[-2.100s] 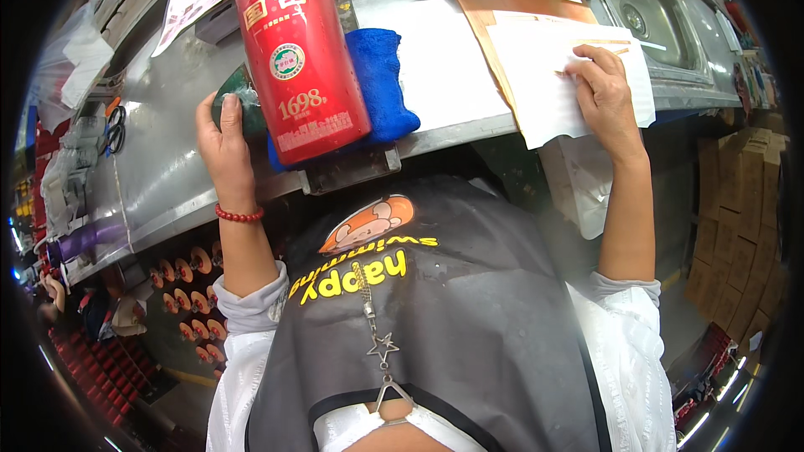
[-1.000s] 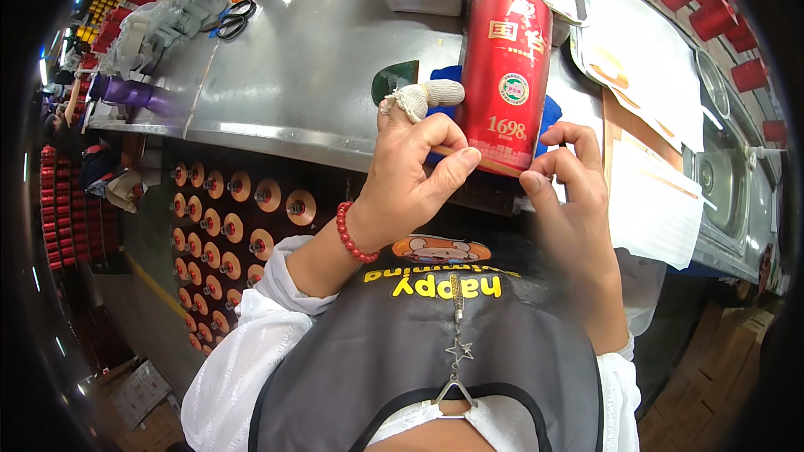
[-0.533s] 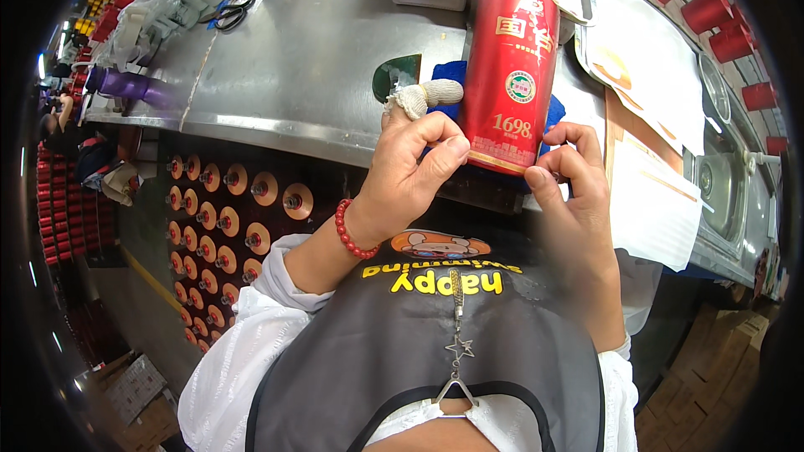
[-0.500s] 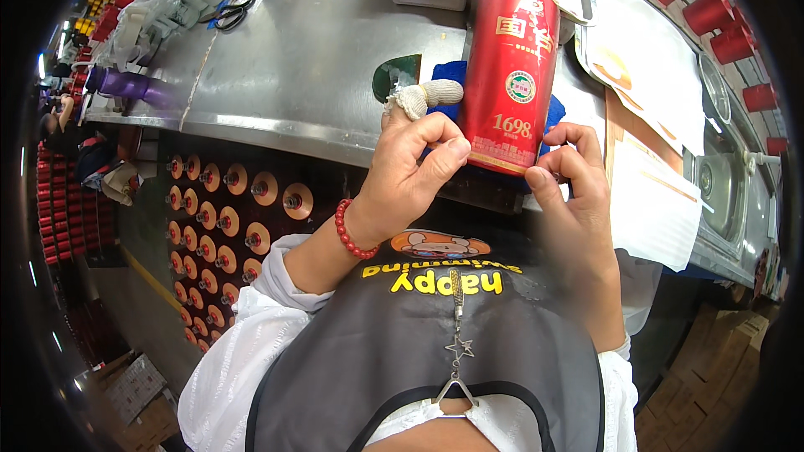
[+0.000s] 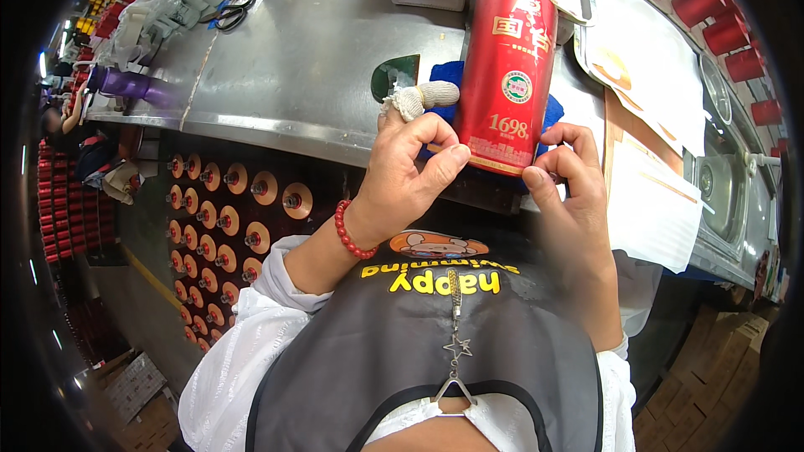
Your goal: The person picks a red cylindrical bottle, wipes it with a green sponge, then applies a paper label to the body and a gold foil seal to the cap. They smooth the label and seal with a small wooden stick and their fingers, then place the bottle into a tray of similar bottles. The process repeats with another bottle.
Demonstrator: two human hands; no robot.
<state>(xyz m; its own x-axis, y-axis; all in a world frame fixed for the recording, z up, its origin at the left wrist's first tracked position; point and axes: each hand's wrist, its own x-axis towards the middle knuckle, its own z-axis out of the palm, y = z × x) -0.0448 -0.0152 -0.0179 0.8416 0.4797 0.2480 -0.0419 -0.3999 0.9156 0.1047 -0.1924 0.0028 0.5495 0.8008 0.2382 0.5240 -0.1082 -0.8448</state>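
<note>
A red bottle (image 5: 509, 67) with gold and white print lies on a blue cloth (image 5: 446, 74) on the metal workbench, its clear stopper pointing away from me. My left hand (image 5: 414, 155) is closed at the lower left corner of its base, thumb against the edge; a knitted finger cover (image 5: 423, 99) sits on one finger, which reaches along the bottle's left side. At the lower right corner, the bent thumb and fingers of my right hand (image 5: 574, 176) press against the base. Whether a strip or film is pinched there is too small to tell.
Black scissors (image 5: 234, 10) lie at the far left of the metal bench (image 5: 293, 59). White sheets (image 5: 653, 192) cover its right part. Below on the left stand several bottles with gold collars (image 5: 264, 187). Red cylinders (image 5: 699, 2) line the far right. A co-worker's arm (image 5: 77, 107) shows far left.
The bottle has shifted very slightly left, with both hands staying at its base. The red cylinders at right have moved nearer. The co-worker's arm at far left has changed position.
</note>
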